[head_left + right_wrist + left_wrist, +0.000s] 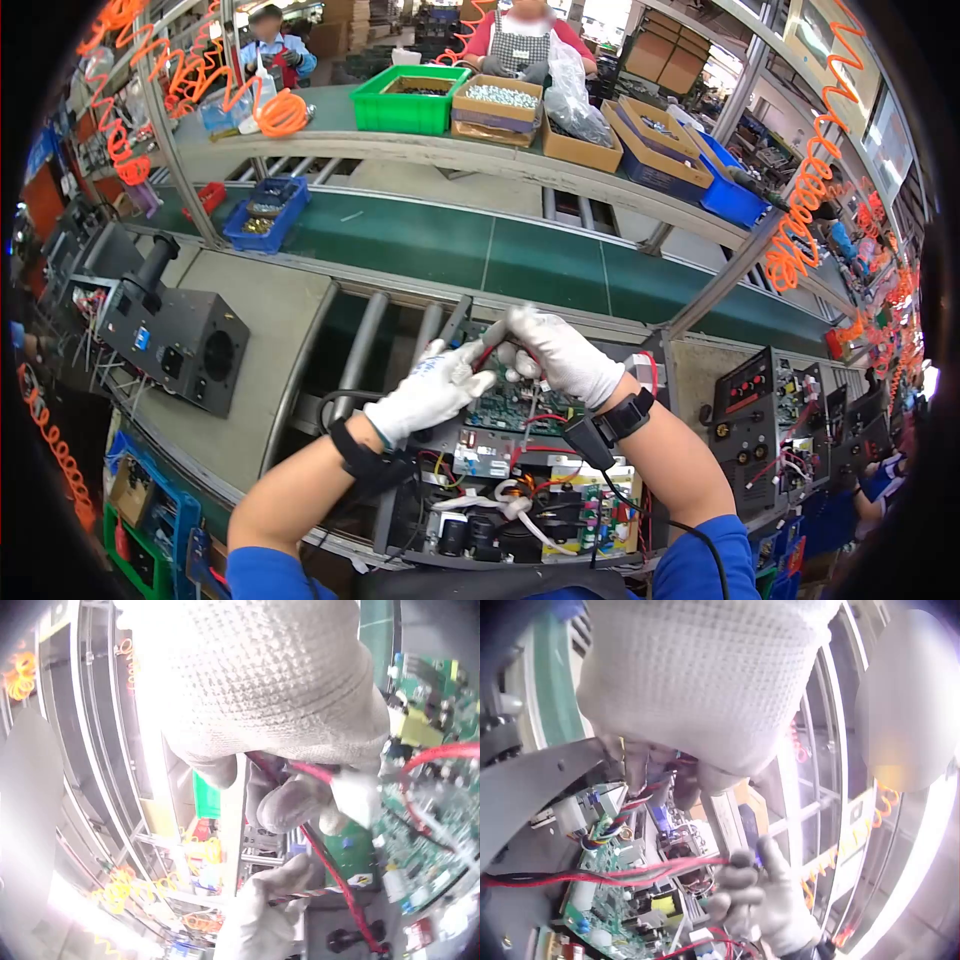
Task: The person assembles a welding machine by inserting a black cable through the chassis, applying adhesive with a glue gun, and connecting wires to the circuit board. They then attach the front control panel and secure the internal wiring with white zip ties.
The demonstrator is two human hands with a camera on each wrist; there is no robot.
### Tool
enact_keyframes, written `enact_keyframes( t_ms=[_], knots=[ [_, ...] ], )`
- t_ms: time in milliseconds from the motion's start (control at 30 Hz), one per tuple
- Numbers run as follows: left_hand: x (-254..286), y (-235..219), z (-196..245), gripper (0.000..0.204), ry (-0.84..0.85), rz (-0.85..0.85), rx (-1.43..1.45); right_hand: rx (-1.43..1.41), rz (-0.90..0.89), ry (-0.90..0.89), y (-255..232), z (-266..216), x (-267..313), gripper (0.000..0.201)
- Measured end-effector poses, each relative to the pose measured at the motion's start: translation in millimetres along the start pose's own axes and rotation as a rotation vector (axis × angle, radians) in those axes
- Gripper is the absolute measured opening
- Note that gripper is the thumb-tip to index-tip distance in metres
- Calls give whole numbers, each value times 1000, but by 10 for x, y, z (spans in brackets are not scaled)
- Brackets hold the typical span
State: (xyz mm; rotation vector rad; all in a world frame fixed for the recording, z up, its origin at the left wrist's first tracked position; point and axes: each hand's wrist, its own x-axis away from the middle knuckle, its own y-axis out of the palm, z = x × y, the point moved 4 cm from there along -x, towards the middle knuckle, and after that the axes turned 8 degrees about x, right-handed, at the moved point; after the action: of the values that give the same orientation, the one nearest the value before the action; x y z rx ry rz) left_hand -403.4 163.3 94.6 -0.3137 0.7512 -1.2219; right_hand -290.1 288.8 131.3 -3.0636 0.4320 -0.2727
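Observation:
Both hands wear white knit gloves and work above an open equipment chassis [397, 515] holding a green circuit board [492, 412]. My left hand [425, 392] pinches a twisted multicoloured wire bundle [619, 823], which runs down to a white connector by the board. Beside it, my right hand [568, 358] grips a red and black cable [330, 864] between thumb and fingers. A white sleeve or connector [355, 796] sits by the right fingertips. The two hands are close together over the board's far part. In the head view, the gloves hide most of both wires.
A second open unit [745, 420] stands at right, and a black unit with a fan [195, 345] at left. Metal rollers [362, 345] lie beside the chassis. Beyond runs a green belt [400, 250] with a blue bin [290, 200]; a shelf behind carries a green bin [400, 115].

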Motion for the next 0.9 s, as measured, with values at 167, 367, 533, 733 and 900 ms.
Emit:
enact_keyframes(
  t_ms=[167, 367, 533, 733, 900],
  knots=[
    [-45, 35, -345, 27, -474, -11, 441, 249, 145, -18, -176, -240, -37, 34],
    [-57, -24, -307, 28, -149, -49, 439, 1208, 707, -704, -356, -437, 83, 50],
    [-91, -39, -250, 27, -463, -139, 529, 1670, 262, -746, -137, -162, -197, 32],
    [-129, -55, -314, 27, -361, -68, 251, 1680, 297, -508, -115, 41, -392, 17],
    [-101, 14, -585, 27, -312, 76, 492, 1663, 480, -623, -152, 5, -358, 16]
  ],
)
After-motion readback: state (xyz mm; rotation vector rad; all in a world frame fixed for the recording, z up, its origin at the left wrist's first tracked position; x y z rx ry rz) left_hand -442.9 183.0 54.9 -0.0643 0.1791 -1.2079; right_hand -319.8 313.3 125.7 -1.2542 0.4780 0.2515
